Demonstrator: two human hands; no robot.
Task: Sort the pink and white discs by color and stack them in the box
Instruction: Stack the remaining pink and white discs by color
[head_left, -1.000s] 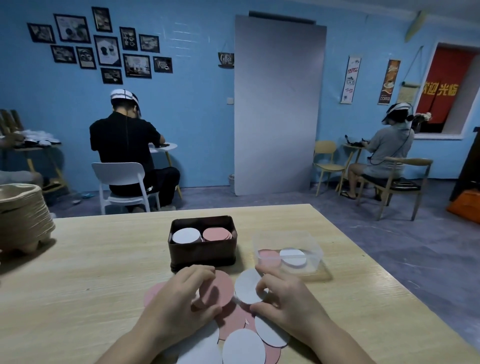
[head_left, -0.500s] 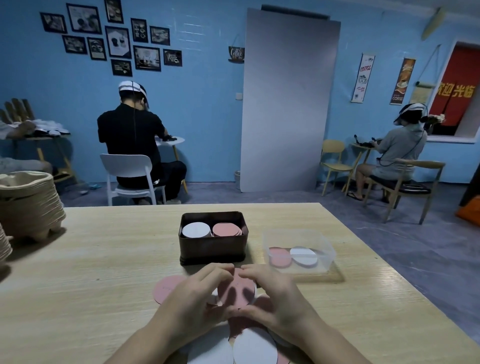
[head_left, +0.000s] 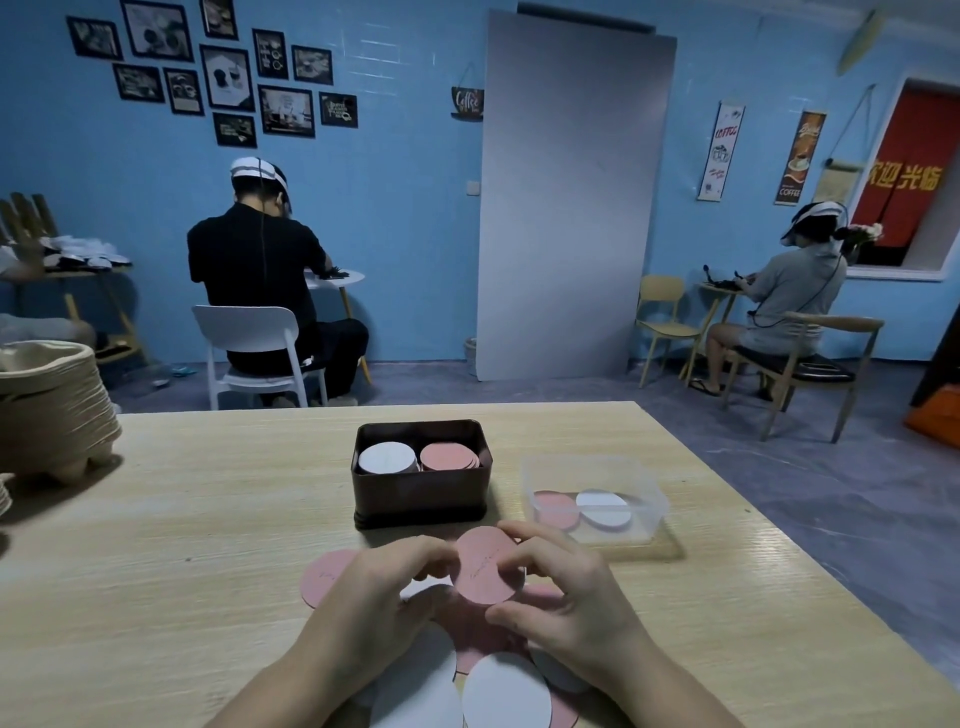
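Both hands, left hand (head_left: 374, 587) and right hand (head_left: 566, 587), pinch one pink disc (head_left: 485, 566) by its rim, tilted above the loose pile on the counter (head_left: 208, 519), near the box (head_left: 421, 499). Disc likely thin, light, bendable; edge grip suits

On the table (head_left: 197, 525), the box (head_left: 420, 496) stands centre, holding two disc stacks side by side. A clear container (head_left: 595, 470) sits to its right, two discs inside. Loose discs (head_left: 506, 686) lie overlapping before the box, under both hands. A stack of trays (head_left: 49, 410) occupies the table's left edge.
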